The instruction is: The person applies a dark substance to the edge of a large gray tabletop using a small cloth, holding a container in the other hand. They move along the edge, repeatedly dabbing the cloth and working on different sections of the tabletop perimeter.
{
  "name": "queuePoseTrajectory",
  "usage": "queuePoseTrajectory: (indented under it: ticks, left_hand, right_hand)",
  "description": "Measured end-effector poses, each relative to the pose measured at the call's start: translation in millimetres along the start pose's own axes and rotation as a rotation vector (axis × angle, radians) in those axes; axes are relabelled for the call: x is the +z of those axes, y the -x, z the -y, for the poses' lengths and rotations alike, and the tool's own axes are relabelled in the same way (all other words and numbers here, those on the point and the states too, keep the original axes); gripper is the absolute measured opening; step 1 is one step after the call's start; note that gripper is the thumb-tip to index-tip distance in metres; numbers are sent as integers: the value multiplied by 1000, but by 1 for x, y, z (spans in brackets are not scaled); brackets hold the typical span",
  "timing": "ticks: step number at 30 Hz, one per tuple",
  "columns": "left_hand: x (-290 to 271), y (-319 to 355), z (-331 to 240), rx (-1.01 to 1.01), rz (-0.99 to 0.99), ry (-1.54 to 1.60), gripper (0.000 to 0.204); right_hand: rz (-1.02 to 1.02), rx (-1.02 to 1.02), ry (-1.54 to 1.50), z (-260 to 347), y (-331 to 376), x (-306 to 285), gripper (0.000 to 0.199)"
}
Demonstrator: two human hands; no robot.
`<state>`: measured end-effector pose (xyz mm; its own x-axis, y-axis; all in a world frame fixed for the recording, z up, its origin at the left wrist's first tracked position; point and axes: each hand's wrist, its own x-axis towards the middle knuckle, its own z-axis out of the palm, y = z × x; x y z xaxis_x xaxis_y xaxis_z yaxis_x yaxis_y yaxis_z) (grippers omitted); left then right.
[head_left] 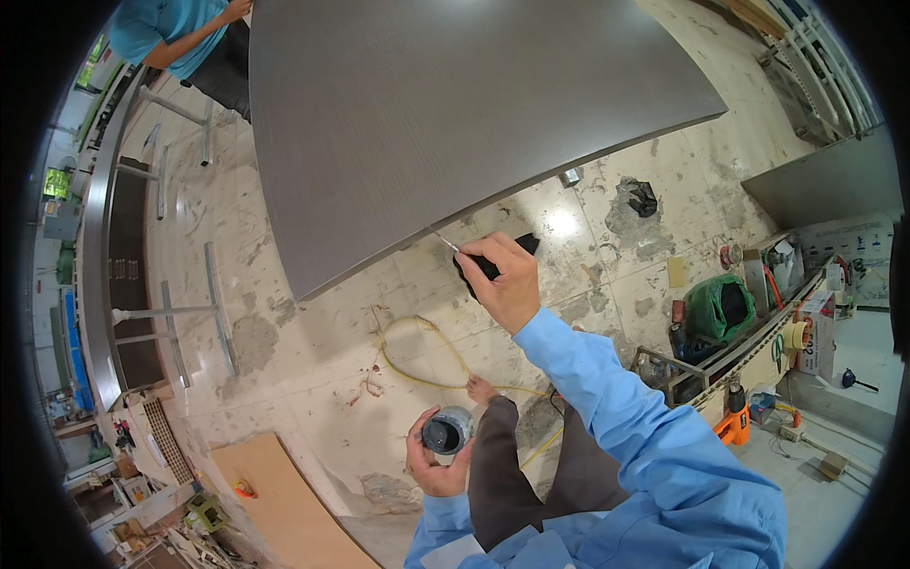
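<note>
We have the right hand [502,280] pinching a slim, brush-like tool [447,243], its tip at the near edge of the big dark panel [455,123] just beyond the grip; nearer us, the left hand [428,465] clasps a small container [464,420] of dark contents; between the two grips we spot a yellow hose [396,376] looping across the floor [322,379]; well right of the tool grip, a green sack [713,311]; far beyond, to its left, we see a co-worker [152,33] beside the panel.
</note>
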<state>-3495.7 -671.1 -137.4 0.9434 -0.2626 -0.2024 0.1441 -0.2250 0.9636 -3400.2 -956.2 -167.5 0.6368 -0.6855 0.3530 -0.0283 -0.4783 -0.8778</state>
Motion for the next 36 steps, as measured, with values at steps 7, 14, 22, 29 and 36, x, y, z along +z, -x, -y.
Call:
queuePoseTrajectory:
  ticks: [7, 14, 22, 29, 36]
  left_hand:
    - [-37, -6, 10, 41, -41, 30, 80]
    - [-68, -6, 16, 37, -11, 24, 80]
    - [-80, -5, 14, 14, -9, 18, 80]
    - [-87, -9, 8, -18, -38, -109, 81]
    - [-94, -15, 5, 21, -92, -47, 80]
  right_hand:
    - [-314, 95, 81, 2, -3, 2, 9]
    - [109, -79, -28, 23, 26, 53, 8]
    - [-193, 35, 59, 27, 5, 39, 7]
    - [-11, 48, -56, 46, 39, 88, 9]
    - [13, 65, -53, 53, 33, 86, 8]
